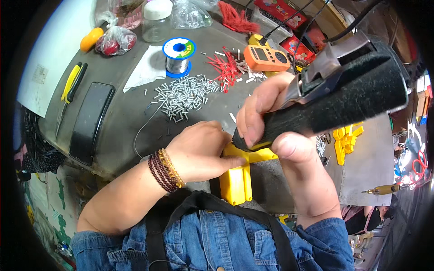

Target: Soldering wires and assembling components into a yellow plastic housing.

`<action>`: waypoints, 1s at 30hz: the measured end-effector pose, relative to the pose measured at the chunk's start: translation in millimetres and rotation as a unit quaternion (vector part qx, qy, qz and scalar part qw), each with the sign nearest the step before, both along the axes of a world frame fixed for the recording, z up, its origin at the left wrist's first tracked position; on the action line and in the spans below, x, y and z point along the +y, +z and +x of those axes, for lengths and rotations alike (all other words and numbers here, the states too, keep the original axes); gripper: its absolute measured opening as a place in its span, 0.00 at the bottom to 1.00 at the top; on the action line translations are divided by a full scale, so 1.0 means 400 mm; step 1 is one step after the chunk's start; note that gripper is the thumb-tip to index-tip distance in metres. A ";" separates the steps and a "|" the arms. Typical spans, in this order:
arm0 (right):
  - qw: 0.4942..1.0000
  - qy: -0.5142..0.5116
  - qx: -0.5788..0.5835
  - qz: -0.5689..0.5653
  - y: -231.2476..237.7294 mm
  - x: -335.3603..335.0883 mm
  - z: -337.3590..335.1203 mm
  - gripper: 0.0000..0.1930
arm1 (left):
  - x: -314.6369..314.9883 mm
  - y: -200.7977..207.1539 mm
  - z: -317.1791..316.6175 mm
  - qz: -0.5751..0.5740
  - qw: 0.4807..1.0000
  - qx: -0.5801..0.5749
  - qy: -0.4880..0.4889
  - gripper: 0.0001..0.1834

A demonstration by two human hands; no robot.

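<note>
My left hand (199, 151), with beaded bracelets on its wrist, is closed on a T-shaped yellow plastic housing (235, 183) close to my body. Its thumb lies along the top of the piece. In my right hand (271, 115) is a thick black cylindrical power tool (337, 90) with a metal lever or clip on its upper side. Fingers and thumb wrap round its front end, which points down and left at the housing. That end comes right beside my left fingers; the tip itself is hidden. Just beyond my left hand lies a pile of small silver screws (183, 97).
A solder wire spool (177, 65), red and white small parts (224, 67) and an orange meter (266, 58) lie farther back. At left are a black phone (91, 122) and yellow-black pliers (74, 81). Yellow plastic parts (346, 140) and a screwdriver (382, 190) sit right.
</note>
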State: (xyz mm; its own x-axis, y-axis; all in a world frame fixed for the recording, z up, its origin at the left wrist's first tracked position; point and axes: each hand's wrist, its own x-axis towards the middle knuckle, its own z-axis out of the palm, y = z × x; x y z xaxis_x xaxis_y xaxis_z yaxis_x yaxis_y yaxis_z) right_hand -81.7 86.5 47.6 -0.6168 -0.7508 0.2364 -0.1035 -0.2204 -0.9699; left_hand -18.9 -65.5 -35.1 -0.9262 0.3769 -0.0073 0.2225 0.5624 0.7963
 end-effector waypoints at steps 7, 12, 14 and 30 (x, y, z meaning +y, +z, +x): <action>0.998 0.045 -0.018 -0.040 -0.028 -0.002 -0.028 0.26 | -0.008 0.008 0.012 -0.016 1.000 0.013 0.005 0.24; 0.995 0.085 -0.007 -0.042 -0.027 0.004 -0.037 0.27 | -0.009 0.012 0.022 -0.054 0.998 0.020 0.001 0.24; 0.996 0.072 -0.058 -0.017 0.002 0.007 -0.046 0.29 | -0.005 0.010 0.013 -0.063 0.996 0.053 -0.023 0.24; 0.670 -0.671 0.035 0.316 -0.095 1.131 0.004 0.27 | -0.053 0.100 0.094 -0.092 0.985 0.140 -0.028 0.35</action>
State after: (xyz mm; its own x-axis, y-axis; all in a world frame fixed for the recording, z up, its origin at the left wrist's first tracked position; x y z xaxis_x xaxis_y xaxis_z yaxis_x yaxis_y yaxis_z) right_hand -79.9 538.9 9.7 -0.8401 0.5055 0.1967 0.1530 0.5688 -0.8081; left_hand 18.8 -86.7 5.0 -0.8790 0.4443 0.1730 0.4546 0.6719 0.5847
